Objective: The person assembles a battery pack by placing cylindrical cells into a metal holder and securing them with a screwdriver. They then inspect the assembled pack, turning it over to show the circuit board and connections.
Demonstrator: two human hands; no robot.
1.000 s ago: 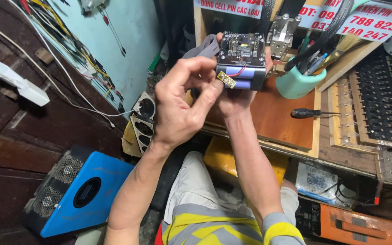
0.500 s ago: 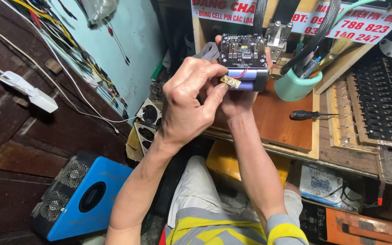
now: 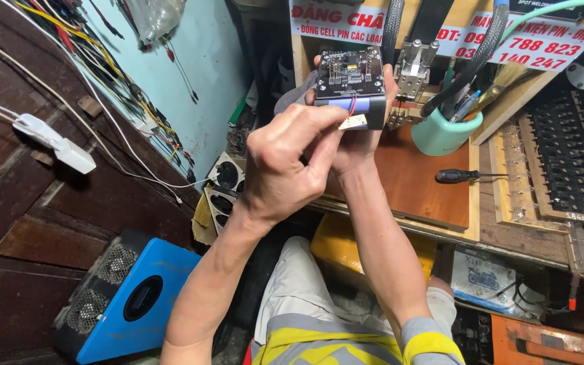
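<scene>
A small battery pack [image 3: 354,91] with blue cells and a black circuit board on top is held up in front of me, above the wooden worktop [image 3: 420,179]. My right hand [image 3: 363,145] grips it from below and behind, fingers wrapped round its sides. My left hand [image 3: 285,162] is in front of it, its fingertips pinching a small pale tag [image 3: 353,122] with thin wires at the pack's front face.
A mint green cup [image 3: 444,132] of tools and a metal clamp head [image 3: 415,67] stand right of the pack. A black-handled screwdriver [image 3: 468,176] lies on the worktop. A blue box with vents [image 3: 119,297] sits on the floor at left; wires hang on the wall.
The pack and both hands have risen slightly in view as the camera shifted. My left fingers stay pinched at the tag on the pack's front.
</scene>
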